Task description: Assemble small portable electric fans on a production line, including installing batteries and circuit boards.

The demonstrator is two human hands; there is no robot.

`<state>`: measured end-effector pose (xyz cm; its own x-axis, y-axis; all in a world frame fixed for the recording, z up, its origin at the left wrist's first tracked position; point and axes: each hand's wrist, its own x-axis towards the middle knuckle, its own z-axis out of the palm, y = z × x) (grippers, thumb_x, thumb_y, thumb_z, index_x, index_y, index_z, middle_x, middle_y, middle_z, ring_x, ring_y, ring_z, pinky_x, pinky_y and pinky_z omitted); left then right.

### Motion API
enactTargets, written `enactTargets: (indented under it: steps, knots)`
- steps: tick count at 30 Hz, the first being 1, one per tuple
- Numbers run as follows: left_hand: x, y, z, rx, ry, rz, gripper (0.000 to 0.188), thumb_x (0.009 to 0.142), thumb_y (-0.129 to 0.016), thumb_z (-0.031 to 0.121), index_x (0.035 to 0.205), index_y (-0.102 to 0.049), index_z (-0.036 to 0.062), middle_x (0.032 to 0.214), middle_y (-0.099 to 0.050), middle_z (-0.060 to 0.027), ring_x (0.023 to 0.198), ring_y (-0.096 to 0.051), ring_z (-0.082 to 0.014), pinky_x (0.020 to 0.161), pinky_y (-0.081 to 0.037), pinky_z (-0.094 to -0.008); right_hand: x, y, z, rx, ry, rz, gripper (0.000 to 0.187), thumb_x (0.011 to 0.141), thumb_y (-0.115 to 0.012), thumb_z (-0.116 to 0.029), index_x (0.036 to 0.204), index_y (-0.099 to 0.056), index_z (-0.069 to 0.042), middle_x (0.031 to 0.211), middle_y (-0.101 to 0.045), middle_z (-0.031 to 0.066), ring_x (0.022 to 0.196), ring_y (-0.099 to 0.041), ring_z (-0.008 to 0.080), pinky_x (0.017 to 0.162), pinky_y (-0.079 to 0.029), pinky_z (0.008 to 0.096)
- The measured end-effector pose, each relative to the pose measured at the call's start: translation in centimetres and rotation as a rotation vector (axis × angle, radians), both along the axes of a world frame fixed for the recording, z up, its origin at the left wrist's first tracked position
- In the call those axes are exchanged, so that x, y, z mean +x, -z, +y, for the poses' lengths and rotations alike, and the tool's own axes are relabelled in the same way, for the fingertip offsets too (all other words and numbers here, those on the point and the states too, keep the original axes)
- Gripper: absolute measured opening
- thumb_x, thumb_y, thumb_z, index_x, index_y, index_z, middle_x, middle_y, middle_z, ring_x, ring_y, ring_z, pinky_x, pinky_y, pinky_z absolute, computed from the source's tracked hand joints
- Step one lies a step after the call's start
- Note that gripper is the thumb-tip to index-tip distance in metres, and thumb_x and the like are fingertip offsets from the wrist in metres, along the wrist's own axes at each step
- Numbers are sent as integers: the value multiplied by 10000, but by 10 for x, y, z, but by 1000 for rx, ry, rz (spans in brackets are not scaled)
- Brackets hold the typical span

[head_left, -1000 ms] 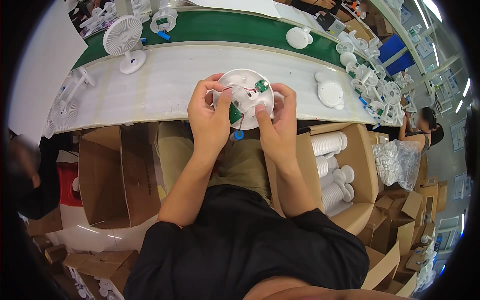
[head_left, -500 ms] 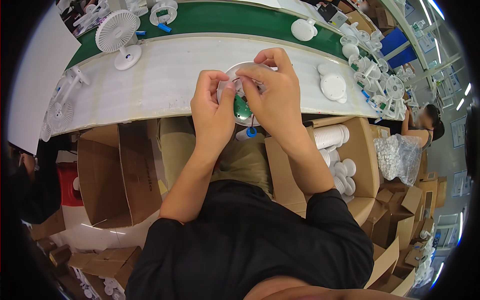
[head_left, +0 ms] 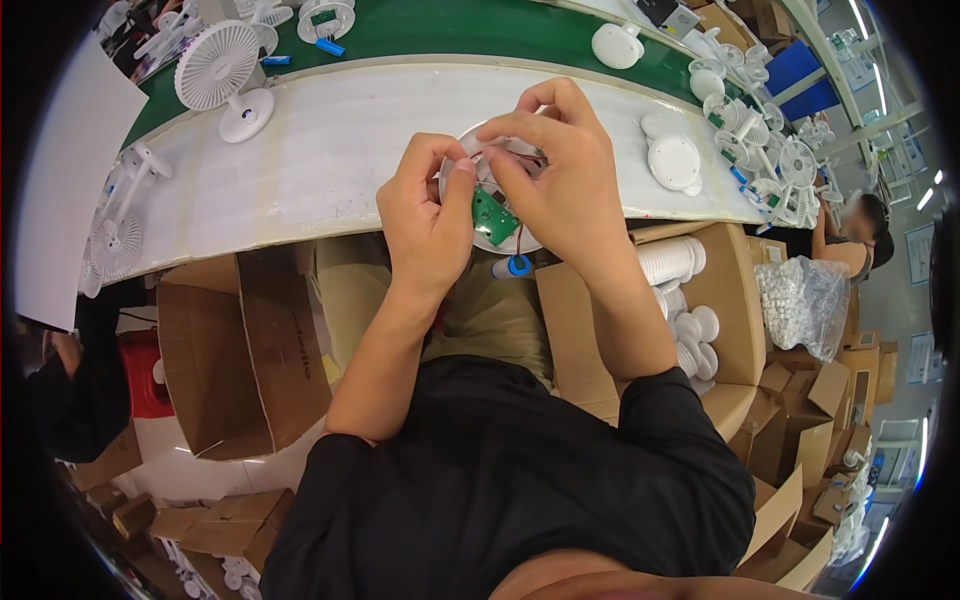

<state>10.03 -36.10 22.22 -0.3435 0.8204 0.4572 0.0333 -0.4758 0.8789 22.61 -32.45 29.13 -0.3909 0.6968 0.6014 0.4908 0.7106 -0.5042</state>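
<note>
A round white fan base (head_left: 479,133) sits at the near edge of the white bench, partly hidden by my hands. Inside it lies a green circuit board (head_left: 493,216). From the base a blue cylindrical battery (head_left: 512,267) hangs by thin wires past the bench edge. My left hand (head_left: 428,215) is at the left of the base, thumb and forefinger pinched on a thin reddish wire. Facing it over the base, my right hand (head_left: 570,185) also pinches the wire; its fingertips are partly hidden. More dark red wire shows beside the right fingers.
An assembled white fan (head_left: 222,75) stands at the left, with white round covers (head_left: 674,162) at the right. Behind runs a green belt (head_left: 440,35). Below the bench are an open carton (head_left: 215,370) and a box of white discs (head_left: 668,262). A person (head_left: 855,240) sits far right.
The view has shifted slightly. The circuit board has tilted and shows more between my hands. My right hand has moved a little to the right, and the battery hangs slightly further right.
</note>
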Motion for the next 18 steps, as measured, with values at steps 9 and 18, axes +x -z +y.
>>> enactTargets:
  steps: [9, 18]
  knots:
    - [2, -14, -3, -52, 48, -129, 162, 839, -530, -2, 991, -530, 51, 733, -554, -35, 603, -416, -91, 538, -352, -221, 2, -2, 1, -63, -8, 29, 150, 706, -670, -13, 852, -682, -45, 913, -501, 49, 774, -484, 170, 655, -410, 252]
    - [-10, -8, 1, -57, 171, -71, 168, 849, -524, -16, 1004, -530, 48, 744, -575, -47, 623, -437, -95, 555, -363, -218, 10, -6, 8, -135, -87, -18, 145, 688, -661, -9, 828, -664, -45, 882, -519, 44, 763, -491, 167, 667, -409, 249]
